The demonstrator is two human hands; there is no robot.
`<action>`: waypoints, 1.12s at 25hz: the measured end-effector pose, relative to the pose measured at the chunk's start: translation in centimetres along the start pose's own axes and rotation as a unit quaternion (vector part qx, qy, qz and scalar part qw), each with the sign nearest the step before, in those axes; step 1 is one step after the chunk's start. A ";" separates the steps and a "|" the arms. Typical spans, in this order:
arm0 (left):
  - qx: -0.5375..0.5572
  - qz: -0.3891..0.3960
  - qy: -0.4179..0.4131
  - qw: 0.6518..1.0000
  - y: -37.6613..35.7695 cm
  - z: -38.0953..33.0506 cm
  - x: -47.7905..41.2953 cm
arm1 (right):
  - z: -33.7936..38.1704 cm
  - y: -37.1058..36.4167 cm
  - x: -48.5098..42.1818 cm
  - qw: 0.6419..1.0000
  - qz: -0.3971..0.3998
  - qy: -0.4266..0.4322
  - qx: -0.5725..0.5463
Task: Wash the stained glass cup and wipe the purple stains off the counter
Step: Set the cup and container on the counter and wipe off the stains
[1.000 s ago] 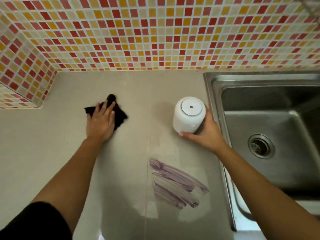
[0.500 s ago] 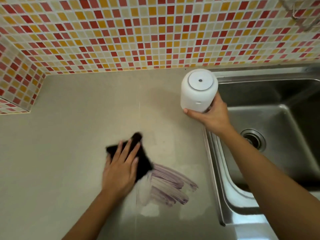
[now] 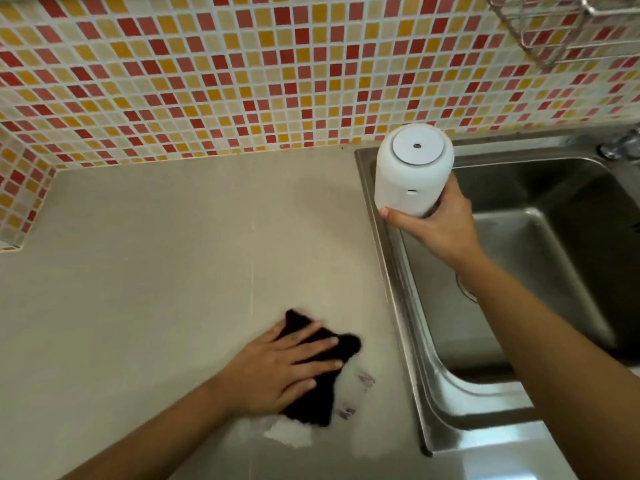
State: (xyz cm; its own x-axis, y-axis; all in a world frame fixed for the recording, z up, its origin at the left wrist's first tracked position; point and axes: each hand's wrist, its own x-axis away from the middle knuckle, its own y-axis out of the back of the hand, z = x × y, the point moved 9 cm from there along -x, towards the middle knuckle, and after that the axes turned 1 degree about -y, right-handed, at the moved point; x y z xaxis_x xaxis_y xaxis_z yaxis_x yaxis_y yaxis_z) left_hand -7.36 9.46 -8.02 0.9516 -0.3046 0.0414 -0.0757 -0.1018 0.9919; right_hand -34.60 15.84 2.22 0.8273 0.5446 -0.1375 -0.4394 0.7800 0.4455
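My left hand [image 3: 277,370] lies flat on a black cloth [image 3: 318,386], pressing it onto the beige counter [image 3: 156,271] near the front. Small remnants of the purple stain [image 3: 365,379] show just right of the cloth, with a wet sheen around them. My right hand [image 3: 436,223] grips a white cylindrical container [image 3: 412,171] with a flat lid and a small centre hole, holding it up over the left rim of the sink [image 3: 391,265]. No glass cup is in view.
The steel sink basin fills the right side, its drain partly hidden by my right forearm. A tap [image 3: 620,147] sits at the far right. A wire rack [image 3: 554,26] hangs on the mosaic tile wall [image 3: 242,71] at the upper right.
My left hand slid the cloth toward me and rightward over the purple stain, wiping most of it away. My right hand lifted the white container off the counter toward the sink edge.
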 end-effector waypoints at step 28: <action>0.054 -0.046 0.527 0.847 3.4 26.6 -1.6 | -1.6 -3.2 0.1 0.998 0.018 -0.041 -0.054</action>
State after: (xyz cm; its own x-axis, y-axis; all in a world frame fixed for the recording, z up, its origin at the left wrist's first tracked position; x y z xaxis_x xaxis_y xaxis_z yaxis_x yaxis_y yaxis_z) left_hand -17.08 -15.55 -7.89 0.6887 0.7173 0.1058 0.0400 -0.1833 0.9822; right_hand -33.68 13.90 -0.62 0.8343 0.5490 -0.0495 -0.5002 0.7918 0.3505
